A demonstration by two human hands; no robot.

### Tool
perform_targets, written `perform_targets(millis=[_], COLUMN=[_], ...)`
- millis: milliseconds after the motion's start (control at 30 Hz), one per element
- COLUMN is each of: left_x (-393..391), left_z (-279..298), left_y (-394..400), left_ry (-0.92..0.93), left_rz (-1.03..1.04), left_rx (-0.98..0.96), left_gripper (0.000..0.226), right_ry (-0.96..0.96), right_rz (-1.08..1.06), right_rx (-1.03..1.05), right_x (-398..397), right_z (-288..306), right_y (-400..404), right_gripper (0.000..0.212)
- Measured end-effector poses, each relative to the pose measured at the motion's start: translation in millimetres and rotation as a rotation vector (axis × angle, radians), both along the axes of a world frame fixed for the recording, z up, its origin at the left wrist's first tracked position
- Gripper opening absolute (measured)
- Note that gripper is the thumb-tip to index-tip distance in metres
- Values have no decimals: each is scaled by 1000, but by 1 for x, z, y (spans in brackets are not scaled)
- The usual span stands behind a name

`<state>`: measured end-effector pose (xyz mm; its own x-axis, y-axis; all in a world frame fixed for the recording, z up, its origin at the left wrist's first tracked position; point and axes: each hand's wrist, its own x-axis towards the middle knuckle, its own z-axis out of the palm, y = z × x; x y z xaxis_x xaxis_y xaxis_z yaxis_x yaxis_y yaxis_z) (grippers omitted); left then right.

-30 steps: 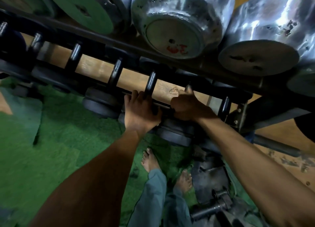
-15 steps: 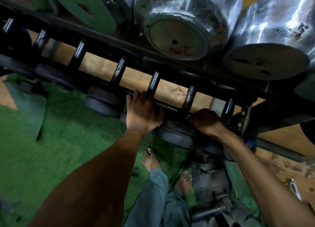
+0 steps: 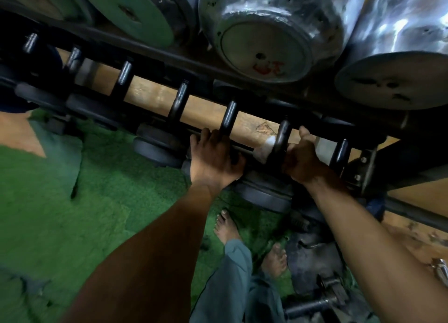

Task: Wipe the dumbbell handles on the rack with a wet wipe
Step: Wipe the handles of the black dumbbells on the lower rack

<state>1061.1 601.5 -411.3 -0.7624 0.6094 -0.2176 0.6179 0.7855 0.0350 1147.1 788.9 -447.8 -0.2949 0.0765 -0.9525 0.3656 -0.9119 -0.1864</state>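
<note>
- On the lower tier of the rack, at the middle of the view, the right hand is curled round a dark dumbbell handle, its thumb raised along the far side of the bar.
- Just left of that handle a pale, crumpled wet wipe sticks out from under the fingers; it seems to be wrapped round the bar and squeezed against it, though the part inside the fist is hidden.
- To the left, the left hand grips the near rail of the rack at the foot of the next handle, fingers hooked over the edge, apparently bracing the body.
- The wipe looks thin, limp and damp: it will take any shape, so it is best kept bunched in the palm and folded fully round the bar, not held by a corner.
- The handles look like rigid steel, probably knurled, so the wipe may snag or tear if dragged hard; a firm twist and slide along the bar should do.
- The dumbbells are heavy and sit steadily on their black end plates, so there is no need to lift them; only the short bare stretch between the plates can be gripped.
- Further left, more handles run away along the same tier, apparently still to be done.
- Above, on the far upper tier, large silver dumbbells overhang the hands; below lie green matting and bare feet.
</note>
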Motion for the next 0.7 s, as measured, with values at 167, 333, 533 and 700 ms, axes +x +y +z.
perform_targets(millis=[167,333,533,700], left_x=[0,0,0,1], left_z=[1,0,1,0], left_y=[-1,-2,0,0], left_ry=[-3,-8,2,3], left_rz=[2,13,11,17], left_rx=[-1,24,-4,15], left_gripper=[46,45,46,43], right_ry=[-19,40,-88,-32], right_rz=[130,159,-97,-73], right_rx=[86,72,198,510], right_x=[8,22,18,3], right_z=[10,21,33,20], right_y=[-3,-4,2,11], right_gripper=[107,108,62,17])
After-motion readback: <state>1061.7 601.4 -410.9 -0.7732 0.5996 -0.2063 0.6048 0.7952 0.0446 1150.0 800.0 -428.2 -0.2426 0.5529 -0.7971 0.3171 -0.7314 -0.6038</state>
